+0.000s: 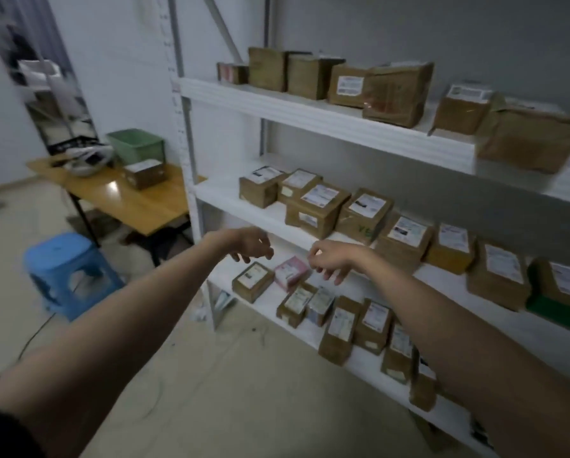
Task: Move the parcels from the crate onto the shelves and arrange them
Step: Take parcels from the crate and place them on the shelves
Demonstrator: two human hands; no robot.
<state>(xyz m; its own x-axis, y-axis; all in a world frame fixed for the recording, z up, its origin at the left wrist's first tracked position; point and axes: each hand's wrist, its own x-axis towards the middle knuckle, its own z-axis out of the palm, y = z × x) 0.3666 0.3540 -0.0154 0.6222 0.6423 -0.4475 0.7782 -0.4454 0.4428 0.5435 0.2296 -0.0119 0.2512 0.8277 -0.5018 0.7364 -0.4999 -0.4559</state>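
Observation:
White metal shelves fill the right side, with brown cardboard parcels on three levels. Both my arms reach toward the left end of the lowest visible shelf. My left hand hovers with loosely spread fingers above a small brown parcel and holds nothing. My right hand hangs with relaxed fingers just right of a small pink parcel, holding nothing. Several labelled parcels line the same shelf further right. A green crate sits on a table at the left.
A wooden table stands left of the shelves with one brown parcel and a white bundle on it. A blue plastic stool sits on the floor below. Cables and scraps lie on the floor by the shelf post.

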